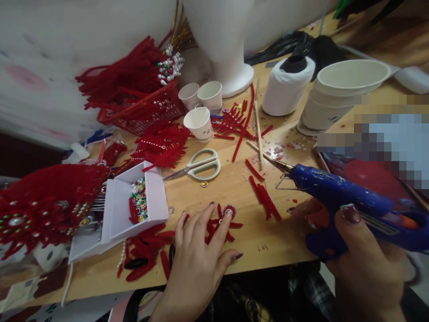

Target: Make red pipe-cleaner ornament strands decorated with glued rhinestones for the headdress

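Observation:
My right hand (365,255) is wrapped round the handle of a blue hot glue gun (338,190), whose nozzle points left above the table. My left hand (199,246) lies palm down with its fingers spread. Its index fingertip presses on a round gem (229,210) with a beaded edge, which rests on a flower of red fuzzy strips (236,225). Part of that flower is hidden under the fingers. Scissors with pale handles (204,165) lie beyond the left hand, close to a small yellow gem (204,184).
A white box (117,214) of beads and gems stands at left. Behind are a red basket (134,116) of fuzzy stems, paper cups (199,125), a white thread cone (286,91) and a white mannequin stand (231,76). Loose red strips (264,197) and wooden sticks (258,134) lie mid-table.

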`<state>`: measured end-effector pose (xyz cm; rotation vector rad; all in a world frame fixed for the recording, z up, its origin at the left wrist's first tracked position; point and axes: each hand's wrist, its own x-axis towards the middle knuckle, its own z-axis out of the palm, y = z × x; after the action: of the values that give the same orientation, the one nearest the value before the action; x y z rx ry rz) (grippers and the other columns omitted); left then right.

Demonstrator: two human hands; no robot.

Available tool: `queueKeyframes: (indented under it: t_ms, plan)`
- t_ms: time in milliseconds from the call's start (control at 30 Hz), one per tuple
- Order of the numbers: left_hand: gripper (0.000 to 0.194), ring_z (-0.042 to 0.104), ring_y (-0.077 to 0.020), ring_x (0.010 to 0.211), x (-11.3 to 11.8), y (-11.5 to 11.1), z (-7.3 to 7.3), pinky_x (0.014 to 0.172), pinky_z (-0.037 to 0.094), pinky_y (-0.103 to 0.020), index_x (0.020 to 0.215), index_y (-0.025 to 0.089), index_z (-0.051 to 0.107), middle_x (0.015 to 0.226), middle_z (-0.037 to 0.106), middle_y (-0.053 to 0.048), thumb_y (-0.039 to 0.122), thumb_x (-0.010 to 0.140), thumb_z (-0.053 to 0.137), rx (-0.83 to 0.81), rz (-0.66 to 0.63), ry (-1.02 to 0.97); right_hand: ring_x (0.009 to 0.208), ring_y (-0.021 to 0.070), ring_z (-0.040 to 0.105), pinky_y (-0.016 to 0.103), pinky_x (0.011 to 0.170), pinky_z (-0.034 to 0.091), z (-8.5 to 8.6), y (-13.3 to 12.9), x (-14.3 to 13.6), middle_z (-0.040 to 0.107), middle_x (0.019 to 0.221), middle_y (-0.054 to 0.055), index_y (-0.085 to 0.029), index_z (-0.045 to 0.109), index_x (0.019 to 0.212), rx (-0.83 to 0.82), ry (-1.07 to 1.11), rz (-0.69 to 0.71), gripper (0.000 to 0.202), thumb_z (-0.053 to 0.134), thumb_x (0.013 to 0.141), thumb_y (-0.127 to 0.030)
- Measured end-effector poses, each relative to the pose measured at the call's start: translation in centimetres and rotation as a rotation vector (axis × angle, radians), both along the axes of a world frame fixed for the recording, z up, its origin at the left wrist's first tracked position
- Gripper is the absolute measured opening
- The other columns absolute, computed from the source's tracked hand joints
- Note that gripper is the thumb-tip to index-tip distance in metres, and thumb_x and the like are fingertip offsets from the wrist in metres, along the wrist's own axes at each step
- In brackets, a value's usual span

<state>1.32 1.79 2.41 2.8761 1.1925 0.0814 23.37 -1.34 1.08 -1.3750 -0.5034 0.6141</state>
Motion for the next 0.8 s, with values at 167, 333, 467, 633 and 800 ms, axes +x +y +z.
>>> queueKeyframes:
  t_ms: [167, 333, 467, 633, 800]
  plan:
    - [0.059, 0.042, -0.0322, 0.134, 0.0, -0.2, -0.2, 0.108, 0.031, -0.063, 0.153, 0.021, 0.028, 0.144, 0.047, -0.019, 0.028, 0.098, 0.049, -0.033, -0.002, -0.038, 0.061, 0.0189, 0.063, 0.026, 0.048, 0.051, 0.0, -0.1, -0.2, 0.065, 0.069, 0.003, -0.021, 0.07, 0.071, -0.012, 0.015, -0.06, 0.028, 0.079, 0.076, -0.047]
    - [0.056, 0.039, -0.0311, 0.135, 0.0, -0.2, -0.2, 0.11, 0.025, -0.062, 0.152, 0.023, 0.031, 0.144, 0.046, -0.018, 0.028, 0.098, 0.049, -0.061, 0.014, -0.062, 0.065, 0.0172, 0.063, 0.023, 0.049, 0.049, 0.1, 0.0, -0.5, 0.064, 0.069, 0.002, -0.021, 0.07, 0.07, -0.035, 0.038, -0.075, 0.03, 0.08, 0.074, -0.049]
    - [0.057, 0.041, -0.0313, 0.133, 0.1, -0.1, -0.3, 0.112, 0.019, -0.064, 0.151, 0.026, 0.034, 0.144, 0.049, -0.016, 0.027, 0.097, 0.053, -0.024, 0.032, -0.066, 0.063, 0.02, 0.063, 0.024, 0.042, 0.044, 0.5, 0.0, -0.4, 0.065, 0.069, 0.004, -0.021, 0.069, 0.071, -0.067, 0.054, -0.049, 0.032, 0.081, 0.072, -0.051]
    - [0.052, 0.044, -0.0309, 0.132, 0.6, -0.4, -0.5, 0.107, 0.035, -0.058, 0.147, 0.026, 0.04, 0.145, 0.048, -0.015, 0.026, 0.097, 0.052, -0.053, 0.093, -0.234, 0.078, 0.0266, 0.066, 0.031, 0.055, 0.054, 0.3, -0.3, -0.4, 0.068, 0.082, 0.008, -0.021, 0.071, 0.073, -0.152, 0.075, 0.006, 0.035, 0.078, 0.074, -0.055]
    - [0.029, 0.06, -0.0201, 0.106, 0.8, -0.2, 0.9, 0.088, 0.052, -0.036, 0.116, 0.026, 0.064, 0.119, 0.062, -0.007, 0.016, 0.089, 0.065, 0.025, 0.141, -0.639, 0.069, 0.0217, 0.064, 0.026, 0.052, 0.05, -0.5, -0.7, 0.2, 0.069, 0.083, 0.005, -0.02, 0.072, 0.085, -0.114, -0.1, -0.042, 0.034, 0.076, 0.076, -0.053]
